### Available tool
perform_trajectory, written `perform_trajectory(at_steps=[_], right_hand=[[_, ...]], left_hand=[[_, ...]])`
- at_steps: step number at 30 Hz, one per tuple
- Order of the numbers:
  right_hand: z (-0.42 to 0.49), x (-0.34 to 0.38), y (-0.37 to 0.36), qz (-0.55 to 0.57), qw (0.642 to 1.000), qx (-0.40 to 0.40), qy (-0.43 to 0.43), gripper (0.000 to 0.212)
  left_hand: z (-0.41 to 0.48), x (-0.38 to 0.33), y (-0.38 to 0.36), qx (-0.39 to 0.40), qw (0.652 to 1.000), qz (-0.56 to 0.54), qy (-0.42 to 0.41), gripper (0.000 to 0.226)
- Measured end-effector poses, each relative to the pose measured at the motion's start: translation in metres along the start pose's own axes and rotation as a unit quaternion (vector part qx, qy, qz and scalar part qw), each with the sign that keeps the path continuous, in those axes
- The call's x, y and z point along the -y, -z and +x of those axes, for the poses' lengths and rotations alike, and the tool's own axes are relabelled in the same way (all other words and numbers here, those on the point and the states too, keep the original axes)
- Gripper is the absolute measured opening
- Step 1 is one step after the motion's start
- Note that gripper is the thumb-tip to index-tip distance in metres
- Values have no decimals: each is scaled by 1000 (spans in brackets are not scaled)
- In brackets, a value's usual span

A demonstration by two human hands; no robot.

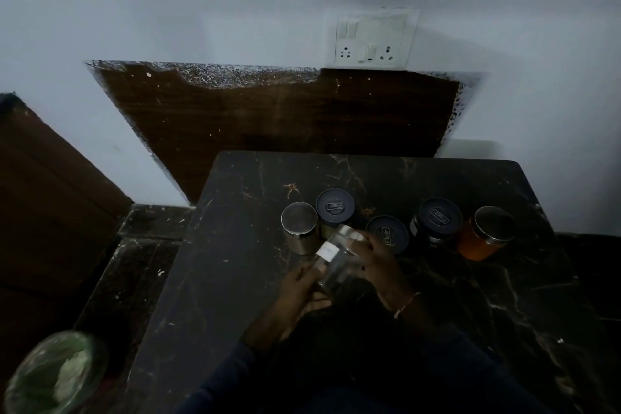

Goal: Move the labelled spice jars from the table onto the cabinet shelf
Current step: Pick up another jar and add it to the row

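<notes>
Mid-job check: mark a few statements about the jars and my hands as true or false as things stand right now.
1. Both hands hold one jar. True: the left hand and right hand grip the clear labelled jar, which is tilted.
2. Five other jars stand on the table. True.
3. The orange jar is at the left end of the row. False: it is at the right end; the steel jar is at the left end.
4. The orange jar's nearest neighbour has a steel lid. False: it is a dark-lidded jar.
</notes>
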State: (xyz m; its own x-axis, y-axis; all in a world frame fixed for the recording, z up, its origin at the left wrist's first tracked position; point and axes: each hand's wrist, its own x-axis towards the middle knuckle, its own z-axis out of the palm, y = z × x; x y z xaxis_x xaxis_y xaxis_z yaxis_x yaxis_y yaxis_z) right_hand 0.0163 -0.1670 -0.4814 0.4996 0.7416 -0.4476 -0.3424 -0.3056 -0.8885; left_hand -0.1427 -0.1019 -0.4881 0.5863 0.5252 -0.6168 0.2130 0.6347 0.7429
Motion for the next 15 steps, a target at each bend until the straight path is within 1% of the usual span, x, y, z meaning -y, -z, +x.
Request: perform_trajectory(at_steps=[1,2,4,6,7,9,11,12,14,15], right_hand=[[0,-1,-1,8,1000,-15,-4,30],[-1,-1,-2,6,999,-32,-5,35],[-1,-2,-4,0,999,-54,0,41],[-1,-3,-4,1,998,-62,-8,44],[-1,-2,-4,7,998,-61,-12,43],[-1,-2,-3,24,998,-50,-11,40],[-1,-2,-4,33,999,-38,-4,37],[-3,-1,-5,33,999,-36,1,36],[-3,1,-6,26,999,-29,13,33],[-4,3,-7,22,999,-21,18,31]], left_hand=[[-1,3,-5,-42,997,49,-51,39],[-2,7,-8,-72,986,110,-100,47],[-2,12,-10,-89,954,227,-173,68],[-2,13,-9,-99,928,289,-212,82],[-2,12,-8,-98,927,288,-219,82],[-2,6,-8,-72,948,240,-195,69],[-1,1,-7,-25,978,147,-149,54],[0,-2,-6,-11,986,99,-131,53],[1,-7,-4,-11,995,19,-97,51],[1,-10,-3,-12,996,-3,-91,43]])
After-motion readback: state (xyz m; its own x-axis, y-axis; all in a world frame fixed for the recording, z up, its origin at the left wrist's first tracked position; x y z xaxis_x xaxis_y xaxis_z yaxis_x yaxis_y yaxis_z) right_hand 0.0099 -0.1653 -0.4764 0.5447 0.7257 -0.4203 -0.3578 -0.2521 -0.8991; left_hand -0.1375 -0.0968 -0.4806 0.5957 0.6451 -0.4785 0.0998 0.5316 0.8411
